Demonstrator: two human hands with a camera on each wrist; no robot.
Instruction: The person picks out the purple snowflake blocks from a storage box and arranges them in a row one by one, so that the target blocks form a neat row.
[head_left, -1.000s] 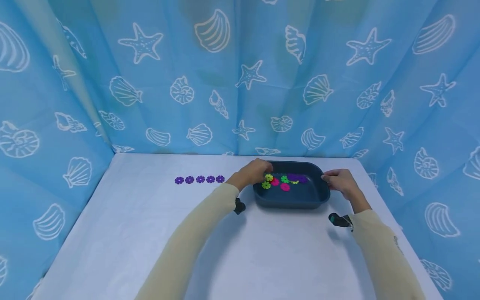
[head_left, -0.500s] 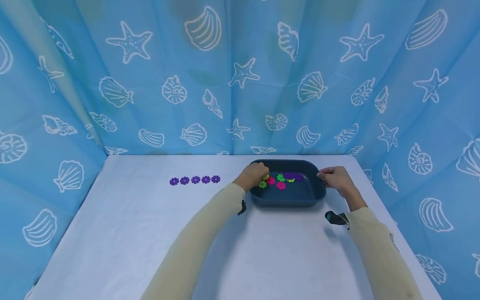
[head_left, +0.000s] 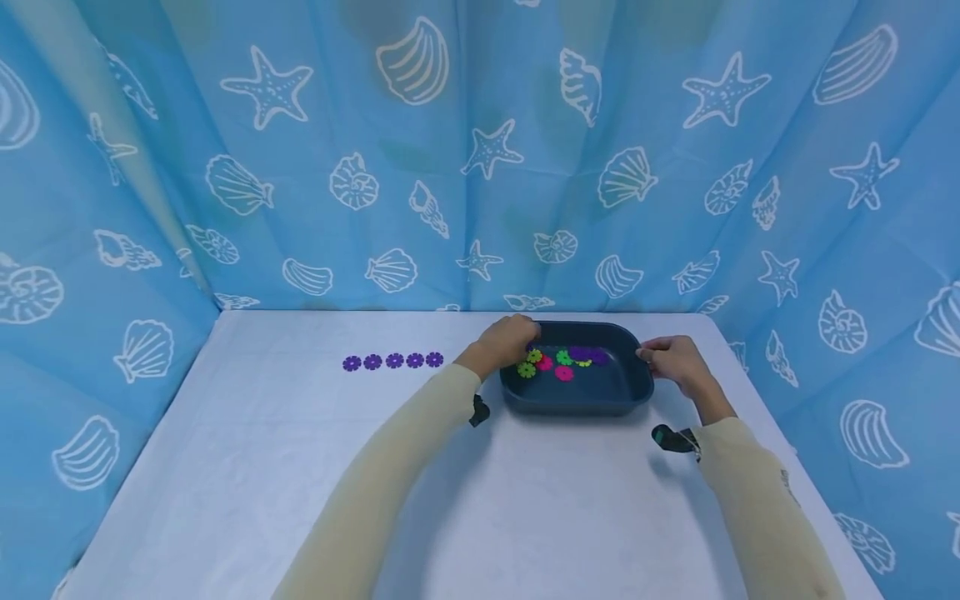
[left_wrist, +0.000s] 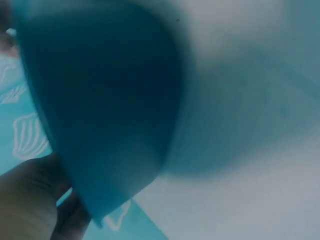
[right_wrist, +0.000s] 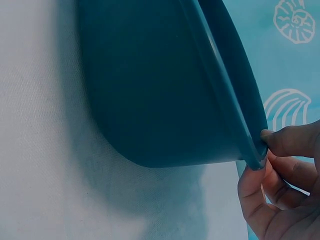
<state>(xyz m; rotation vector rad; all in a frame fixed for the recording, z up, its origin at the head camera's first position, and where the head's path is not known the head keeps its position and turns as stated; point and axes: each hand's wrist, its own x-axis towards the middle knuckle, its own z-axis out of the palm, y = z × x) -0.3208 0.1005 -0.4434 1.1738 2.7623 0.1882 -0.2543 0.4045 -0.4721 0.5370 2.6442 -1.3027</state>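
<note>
A dark blue-grey plastic basin (head_left: 577,408) stands toward the back right of the white table. Inside it lie loose flower-shaped discs: a pink disc (head_left: 564,374), a green disc (head_left: 563,357), some yellow ones and a bunch of purple discs (head_left: 588,355). My left hand (head_left: 504,343) is at the basin's left rim, fingers bent over the edge; its fingertips are partly hidden. On the opposite side, my right hand (head_left: 678,362) pinches the rim between thumb and fingers, plain in the right wrist view. Several purple discs (head_left: 394,361) lie flat in a row to the left.
The white table (head_left: 225,467) stretches left and in front of the basin. A blue seashell-print curtain (head_left: 442,167) stands close behind the basin and along both sides. Black wrist devices, such as the right camera (head_left: 675,438), jut out below the sleeves.
My left hand shifted slightly inward over the basin's left side half a second ago and has moved back to the rim. The right hand keeps its pinch; the basin has barely moved.
</note>
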